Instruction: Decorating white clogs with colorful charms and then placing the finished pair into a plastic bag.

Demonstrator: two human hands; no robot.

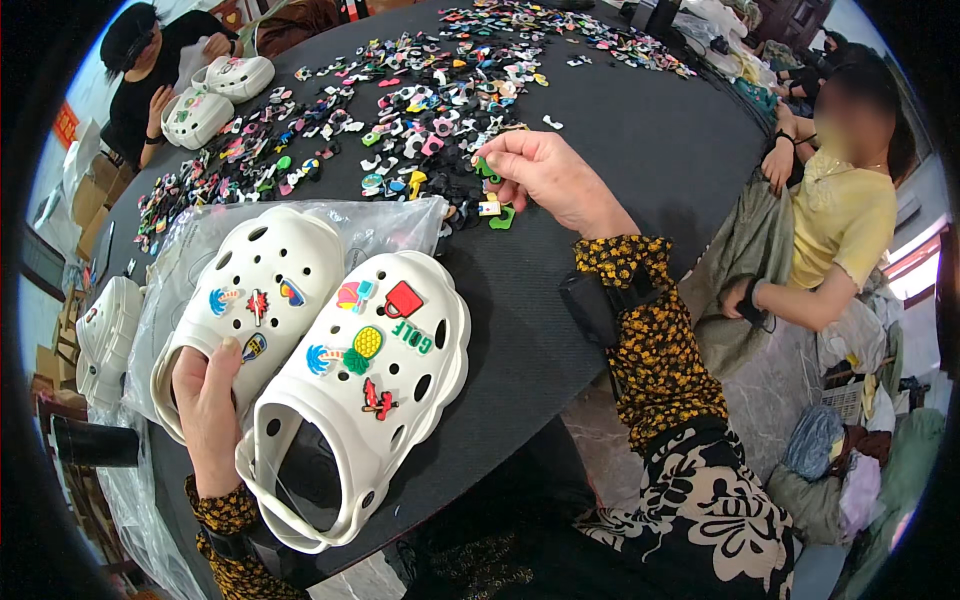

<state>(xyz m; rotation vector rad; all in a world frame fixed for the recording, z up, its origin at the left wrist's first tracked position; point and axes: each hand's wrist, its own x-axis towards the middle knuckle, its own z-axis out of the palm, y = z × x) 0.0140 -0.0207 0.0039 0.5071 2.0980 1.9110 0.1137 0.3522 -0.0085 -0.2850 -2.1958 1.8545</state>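
Note:
My left hand [208, 405] grips a white clog [265, 255] by the edge of its foot opening, thumb on the upper. That clog carries several shoe charms, among them a palm tree. A second white clog [440, 320] lies close on its right, bearing a pineapple charm [368, 343], a red bag charm [403, 299] and others. Farther off, the fingers of my right hand [550, 180] pinch a small green shoe charm [486, 169], partly hidden by the fingertips. Just below it on the table is another green charm [502, 218].
Loose charms [430, 110] spread over the dark table [640, 130]. Clear plastic [390, 215] lies beneath the clogs. Another white clog [108, 335] stands at the left edge. Across the table, a person in black [185, 50] sits near more clogs; a person in yellow [840, 220] handles grey cloth.

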